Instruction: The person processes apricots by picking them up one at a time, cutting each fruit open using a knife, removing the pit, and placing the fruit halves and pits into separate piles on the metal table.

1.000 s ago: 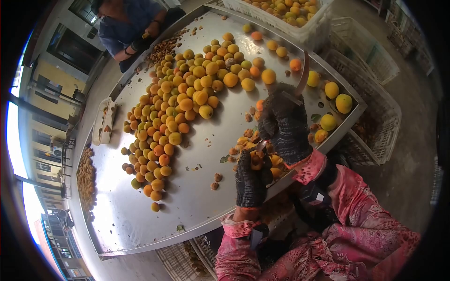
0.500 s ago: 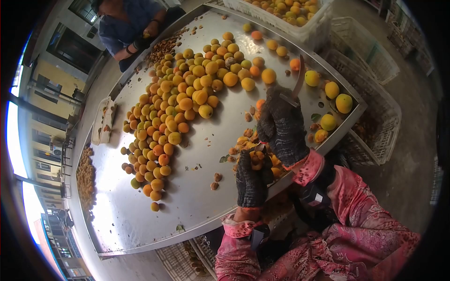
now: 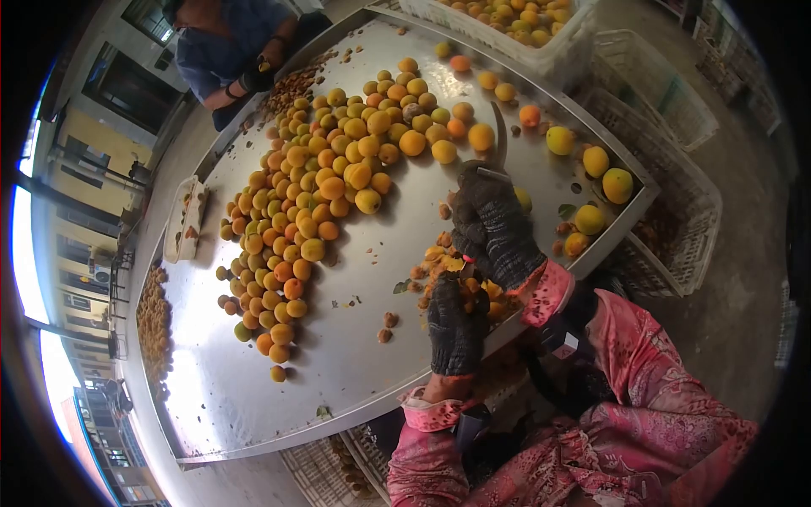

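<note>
My right hand (image 3: 498,224), in a dark knit glove, is closed around a knife with a curved blade (image 3: 502,139) that sticks up past the knuckles. A small red part shows below that fist, close to my left hand. My left hand (image 3: 456,325), gloved too, is curled around an apricot (image 3: 454,264), of which only a bit of yellow-orange flesh shows at the fingertips. Beside and beneath both hands lies a heap of cut apricot pieces (image 3: 437,256) on the metal table (image 3: 355,363). Loose whole apricots (image 3: 589,220) sit right of my right hand.
A large pile of whole apricots (image 3: 329,177) covers the table's middle. Brown pits (image 3: 291,91) lie at the far edge, near a co-worker (image 3: 232,51). A white tray (image 3: 175,245) stands left. Plastic crates (image 3: 676,186) stand beyond the right edge.
My right hand has moved left and slightly down, toward my left hand, and the blade has swung more upright. My left hand stays in nearly the same place.
</note>
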The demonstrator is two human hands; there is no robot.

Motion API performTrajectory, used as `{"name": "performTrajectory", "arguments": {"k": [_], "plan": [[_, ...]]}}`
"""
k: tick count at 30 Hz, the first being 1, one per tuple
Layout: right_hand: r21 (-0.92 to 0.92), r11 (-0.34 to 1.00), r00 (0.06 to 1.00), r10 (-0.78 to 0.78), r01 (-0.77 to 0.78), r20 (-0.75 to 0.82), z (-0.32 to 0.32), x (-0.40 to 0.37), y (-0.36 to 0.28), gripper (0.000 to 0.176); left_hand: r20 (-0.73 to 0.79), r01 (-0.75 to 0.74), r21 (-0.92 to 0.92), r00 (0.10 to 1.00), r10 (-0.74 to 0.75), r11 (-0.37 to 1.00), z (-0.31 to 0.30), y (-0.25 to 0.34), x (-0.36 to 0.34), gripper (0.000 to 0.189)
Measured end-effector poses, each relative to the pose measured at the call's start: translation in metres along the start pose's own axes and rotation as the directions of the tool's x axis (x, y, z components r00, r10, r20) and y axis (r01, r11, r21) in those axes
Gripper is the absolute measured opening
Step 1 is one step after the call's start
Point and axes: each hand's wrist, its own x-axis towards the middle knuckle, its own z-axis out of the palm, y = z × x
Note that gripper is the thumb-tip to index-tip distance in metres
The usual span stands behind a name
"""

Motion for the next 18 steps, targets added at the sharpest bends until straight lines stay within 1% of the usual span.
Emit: {"name": "performTrajectory", "arguments": {"k": [1,2,3,4,5,6,7,8,10,11,12,13,14,15,16,17,18], "plan": [[0.0,1.0,1.0,0.0,0.0,0.0,0.002,0.0,0.005,0.014,0.075,-0.013,0.002,0.997,0.013,1.0,-0.001,0.0,0.002,0.036],[-0.081,0.988,0.991,-0.127,0.13,0.038,0.004,0.001,0.015,0.015,0.074,-0.013,0.002,0.997,0.013,1.0,0.0,-0.003,0.002,0.036],[-0.157,0.953,0.965,-0.247,0.258,0.087,0.006,0.0,0.02,0.016,0.039,-0.02,-0.044,0.999,0.021,0.999,0.004,-0.008,0.002,0.036],[-0.158,0.953,0.965,-0.247,0.258,0.088,0.006,-0.002,0.021,0.016,0.004,-0.028,-0.09,1.0,0.029,0.996,0.007,-0.011,0.003,0.037],[-0.141,0.958,0.969,-0.247,0.248,0.027,0.006,-0.004,0.021,0.016,0.003,-0.029,-0.089,1.0,0.029,0.996,0.009,-0.014,0.002,0.037],[-0.123,0.963,0.969,-0.245,0.239,-0.034,0.006,-0.005,0.021,0.017,-0.045,-0.084,0.015,0.995,0.085,0.996,0.009,-0.016,0.0,0.037],[0.028,0.988,0.988,-0.151,0.151,-0.026,-0.002,-0.004,0.019,0.014,-0.088,-0.133,0.122,0.986,0.144,0.984,0.01,-0.017,-0.002,0.036],[0.027,0.988,0.988,-0.15,0.151,-0.025,-0.006,-0.002,0.019,0.014,-0.089,-0.133,0.122,0.986,0.144,0.984,0.012,-0.018,-0.003,0.036],[0.144,0.988,0.983,-0.035,0.062,-0.182,-0.01,0.001,0.018,0.013,-0.166,-0.186,0.195,0.961,0.219,0.963,0.014,-0.019,-0.006,0.037],[0.096,0.994,0.978,-0.022,0.043,-0.208,-0.005,0.001,0.016,0.014,-0.168,-0.184,0.194,0.961,0.218,0.964,0.014,-0.019,-0.007,0.037],[0.096,0.994,0.978,-0.021,0.042,-0.209,-0.007,0.0,0.016,0.014,-0.113,-0.11,0.134,0.986,0.125,0.985,0.013,-0.019,-0.008,0.039],[0.078,0.995,0.996,-0.056,0.062,-0.068,-0.013,-0.003,0.017,0.014,-0.052,-0.031,0.079,0.998,0.035,0.996,0.011,-0.018,-0.008,0.04],[0.062,0.994,0.993,-0.089,0.085,0.076,-0.016,-0.004,0.02,0.014,-0.053,-0.032,0.08,0.998,0.036,0.996,0.007,-0.015,-0.005,0.04],[0.062,0.994,0.993,-0.089,0.085,0.077,-0.017,-0.002,0.026,0.014,0.032,-0.017,0.059,0.999,0.015,0.998,0.002,-0.011,0.001,0.039],[-0.073,0.993,0.987,-0.082,0.093,0.134,-0.017,0.0,0.035,0.015,0.117,0.002,0.04,0.993,-0.006,0.999,0.0,-0.008,0.003,0.038],[-0.205,0.973,0.979,-0.067,0.106,0.19,-0.016,0.0,0.041,0.017,0.116,0.003,0.041,0.993,-0.008,0.999,0.002,-0.014,0.002,0.038],[-0.203,0.974,0.979,-0.065,0.104,0.192,-0.011,-0.007,0.041,0.017,0.14,0.012,-0.08,0.99,-0.001,0.997,0.007,-0.026,0.001,0.034]]}}
